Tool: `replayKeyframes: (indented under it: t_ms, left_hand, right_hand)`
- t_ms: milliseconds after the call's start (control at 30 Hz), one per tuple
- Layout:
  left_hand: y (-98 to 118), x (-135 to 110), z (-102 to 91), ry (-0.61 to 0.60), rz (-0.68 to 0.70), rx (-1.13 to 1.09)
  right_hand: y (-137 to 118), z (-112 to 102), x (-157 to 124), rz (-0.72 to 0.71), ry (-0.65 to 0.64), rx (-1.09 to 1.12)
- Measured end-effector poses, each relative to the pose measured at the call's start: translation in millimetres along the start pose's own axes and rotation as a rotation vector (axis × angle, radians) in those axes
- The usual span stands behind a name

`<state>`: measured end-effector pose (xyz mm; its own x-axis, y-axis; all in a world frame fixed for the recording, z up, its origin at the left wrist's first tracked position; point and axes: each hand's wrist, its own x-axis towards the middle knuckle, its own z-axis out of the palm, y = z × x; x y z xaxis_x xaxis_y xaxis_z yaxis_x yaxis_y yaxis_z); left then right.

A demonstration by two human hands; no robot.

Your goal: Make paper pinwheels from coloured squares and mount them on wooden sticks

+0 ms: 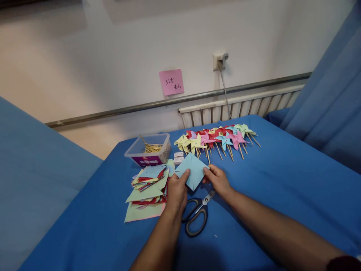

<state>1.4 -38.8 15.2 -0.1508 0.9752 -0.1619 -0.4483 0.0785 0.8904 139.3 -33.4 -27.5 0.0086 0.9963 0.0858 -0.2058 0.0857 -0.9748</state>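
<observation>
A light blue square of paper (193, 167), slit inward at its corners, is held up between both hands. My left hand (177, 190) pinches its left side with the thumb on top. The right corner is gripped by my right hand (218, 181), thumb on the face and fingers behind. Below the paper lies a pair of scissors (202, 207) with dark handles, flat on the blue cloth. To the left of my left hand is a stack of coloured paper squares (148, 192) in green, red, yellow and blue, some with slits.
Behind the stack stands a clear plastic box (166, 146) holding thin wooden sticks (152, 148), with small white boxes (178, 158) beside it. Finished paper pinwheels (207, 139) on sticks lie along the table's back. A radiator (239, 107) and a plugged-in cord (225, 88) are behind the table.
</observation>
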Motion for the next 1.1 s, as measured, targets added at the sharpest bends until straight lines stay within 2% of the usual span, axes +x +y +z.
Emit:
replayKeyframes:
  t_ms: [100, 167, 300, 400, 467, 633, 900, 1100]
  left_hand:
    - [3, 1, 0.3, 0.024, 0.000, -0.076]
    - [4, 1, 0.6, 0.041, -0.014, -0.116]
    - [7, 2, 1.1, 0.047, -0.054, -0.144]
    - [7, 1, 1.3, 0.029, -0.047, -0.142]
    - [7, 1, 1.6, 0.008, -0.036, -0.137]
    - [5, -1, 2.3, -0.068, -0.034, -0.087]
    - [-1, -4, 2.8, -0.090, -0.041, 0.007]
    - [-2, -6, 4.6, -0.071, -0.068, 0.056]
  right_hand:
    - [-1, -2, -1, -0.161, 0.140, -0.091]
    - [-4, -3, -4, -0.321, 0.176, -0.226]
    - [-11, -2, -13, -0.578, 0.049, -0.532]
    - [-16, 1, -17, -0.668, -0.040, -0.669]
    - [-17, 2, -17, -0.703, -0.050, -0.700]
    - [-16, -1, -13, -0.712, -0.008, -0.649]
    - [-13, -2, -10, -0.520, 0.032, -0.545]
    - [-11, -4, -7, -0.465, 0.071, -0.529]
